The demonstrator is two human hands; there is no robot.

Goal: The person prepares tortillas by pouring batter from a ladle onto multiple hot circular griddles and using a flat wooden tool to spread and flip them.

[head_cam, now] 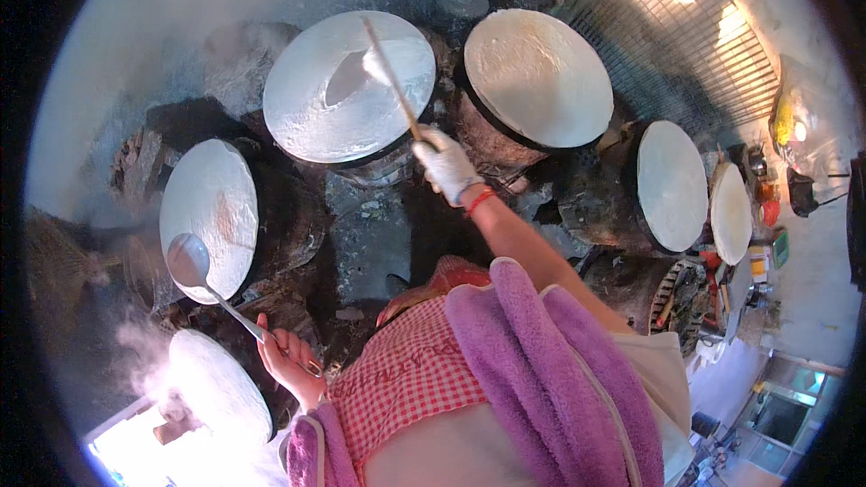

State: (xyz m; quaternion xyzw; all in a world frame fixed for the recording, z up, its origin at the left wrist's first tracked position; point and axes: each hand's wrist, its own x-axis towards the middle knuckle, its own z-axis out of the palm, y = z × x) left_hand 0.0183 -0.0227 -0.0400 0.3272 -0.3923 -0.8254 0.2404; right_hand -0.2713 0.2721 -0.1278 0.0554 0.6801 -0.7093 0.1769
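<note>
My left hand (289,357), bare, grips the handle of a metal ladle (189,259). The ladle's bowl hangs over the lower edge of a round griddle (216,210) coated in white batter. In my right hand (445,166), which wears a white glove, is a thin wooden stick (392,74). That stick reaches across a second griddle (304,115), where wet white batter surrounds a grey patch near the middle. A thicker white heap of batter (380,66) lies against the stick. Whether the stick carries a crosspiece at its tip cannot be made out.
More batter-covered griddles stand around me at upper right (538,74), right (672,186) and lower left (216,379), the last one steaming. They rest on sooty drum stoves (494,128). A wire rack (683,40) leans at upper right. Bricks (139,162) lie at left.
</note>
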